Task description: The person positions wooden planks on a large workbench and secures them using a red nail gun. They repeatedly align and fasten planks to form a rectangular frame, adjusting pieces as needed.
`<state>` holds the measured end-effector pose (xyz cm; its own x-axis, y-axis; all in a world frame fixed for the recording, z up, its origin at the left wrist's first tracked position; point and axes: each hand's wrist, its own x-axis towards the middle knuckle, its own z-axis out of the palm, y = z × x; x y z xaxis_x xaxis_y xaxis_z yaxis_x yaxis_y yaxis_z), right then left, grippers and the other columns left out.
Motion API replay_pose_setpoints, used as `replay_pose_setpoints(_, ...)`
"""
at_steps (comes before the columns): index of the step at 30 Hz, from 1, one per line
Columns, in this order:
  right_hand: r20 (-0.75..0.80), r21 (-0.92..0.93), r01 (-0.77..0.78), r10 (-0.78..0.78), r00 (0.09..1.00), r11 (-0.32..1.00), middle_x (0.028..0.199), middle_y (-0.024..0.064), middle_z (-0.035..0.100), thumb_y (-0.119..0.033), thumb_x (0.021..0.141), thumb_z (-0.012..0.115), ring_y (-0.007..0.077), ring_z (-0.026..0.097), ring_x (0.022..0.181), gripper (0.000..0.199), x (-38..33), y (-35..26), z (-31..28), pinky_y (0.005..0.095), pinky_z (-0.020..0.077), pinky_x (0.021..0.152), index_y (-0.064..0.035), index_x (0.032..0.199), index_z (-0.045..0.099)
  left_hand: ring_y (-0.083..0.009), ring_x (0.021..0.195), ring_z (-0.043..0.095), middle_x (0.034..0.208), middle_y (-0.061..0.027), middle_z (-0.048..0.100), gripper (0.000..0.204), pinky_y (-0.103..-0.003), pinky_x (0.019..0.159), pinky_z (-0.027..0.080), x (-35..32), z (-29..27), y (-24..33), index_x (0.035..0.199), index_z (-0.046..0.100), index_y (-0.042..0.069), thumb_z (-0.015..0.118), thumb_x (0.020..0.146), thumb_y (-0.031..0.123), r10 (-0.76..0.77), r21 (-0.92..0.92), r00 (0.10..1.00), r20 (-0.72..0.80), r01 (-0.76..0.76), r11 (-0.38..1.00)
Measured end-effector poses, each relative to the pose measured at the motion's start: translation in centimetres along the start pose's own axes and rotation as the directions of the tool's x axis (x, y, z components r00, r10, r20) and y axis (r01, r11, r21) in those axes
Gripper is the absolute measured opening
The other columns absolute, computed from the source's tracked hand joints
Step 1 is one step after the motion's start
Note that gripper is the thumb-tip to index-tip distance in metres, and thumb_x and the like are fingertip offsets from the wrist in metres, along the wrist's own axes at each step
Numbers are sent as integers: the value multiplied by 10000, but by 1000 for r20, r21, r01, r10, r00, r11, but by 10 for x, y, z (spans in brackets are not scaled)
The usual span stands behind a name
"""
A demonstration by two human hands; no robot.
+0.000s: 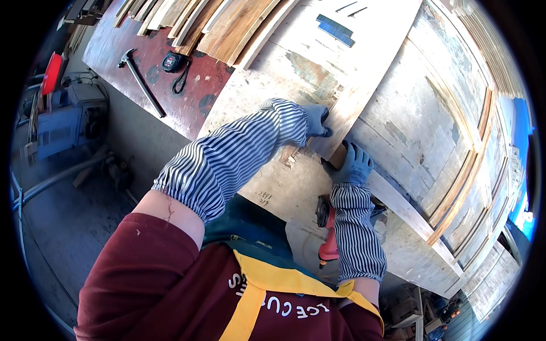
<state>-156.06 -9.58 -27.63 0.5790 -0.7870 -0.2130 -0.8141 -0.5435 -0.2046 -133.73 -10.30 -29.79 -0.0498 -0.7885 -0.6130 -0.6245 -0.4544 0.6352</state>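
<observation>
A long pale wooden board (361,91) runs away from me across the worktable, its near end between my hands. My left hand (317,120), in a blue-grey glove, has its fingers curled at the board's left edge. My right hand (354,163), gloved alike, is closed around the near end, its thumb side toward the left hand. Part of the fingers' grip is hidden under the wood. Below my right forearm lies a red and black power tool (329,247), partly covered by the striped sleeve.
At the far left lie a hammer (142,82), a tape measure (172,62) and several wooden strips (227,28). Blue strips (335,29) rest on the table's far part. A large wooden frame panel (421,113) occupies the right side. Machinery (65,119) stands left of the table.
</observation>
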Motion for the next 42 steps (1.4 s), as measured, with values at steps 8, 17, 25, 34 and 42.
replay_pose_setpoints(8, -54, 169, 134, -127, 990, 976, 1313, 142, 497, -491, 715, 735, 304, 428, 1246, 803, -6, 16, -3, 487, 253, 1067, -89, 1353, 458, -276, 844, 613, 917, -164, 642, 515, -378, 753, 476, 2, -4, 0, 1003, 580, 2, 757, 757, 418, 16, 7, 999, 39, -17, 1000)
replay_pose_setpoints(17, 260, 106, -194, 162, 952, 975, 1416, 146, 427, -609, 803, 621, 302, 331, 1350, 848, 18, -5, -21, 471, 163, 1138, -88, 1425, 377, -293, 923, 618, 1007, -180, 642, 543, -382, 815, 479, 5, 0, -5, 1071, 573, 0, 752, 768, 414, -23, 14, 1000, 8, 23, 1000)
replay_pose_setpoints(25, 416, 43, -288, 245, 876, 957, 1450, 119, 402, -632, 785, 627, 298, 306, 1367, 851, 30, -7, -27, 458, 166, 1139, -135, 1430, 380, -330, 1026, 604, 1106, -204, 621, 620, -399, 887, 472, -5, -2, 6, 1151, 541, -6, 749, 767, 434, -27, 19, 999, 25, 27, 999)
replay_pose_setpoints(34, 361, 100, -262, 210, 909, 960, 1324, 127, 510, -602, 760, 668, 312, 400, 1285, 682, 30, -1, -17, 453, 265, 1092, -154, 1261, 552, -338, 1012, 626, 1121, -202, 631, 649, -398, 893, 493, -30, -7, 15, 1223, 484, -6, 786, 750, 319, -113, -233, 993, -18, 106, 967)
replay_pose_setpoints(42, 202, 218, -217, 173, 964, 952, 1209, 145, 591, -457, 756, 737, 324, 536, 1127, 576, 21, -1, -3, 431, 420, 974, -102, 1186, 595, -266, 906, 620, 1033, -154, 596, 372, -356, 795, 514, -147, -34, -97, 1139, 561, 44, 680, 846, 241, -229, -226, 438, -869, 59, 972)
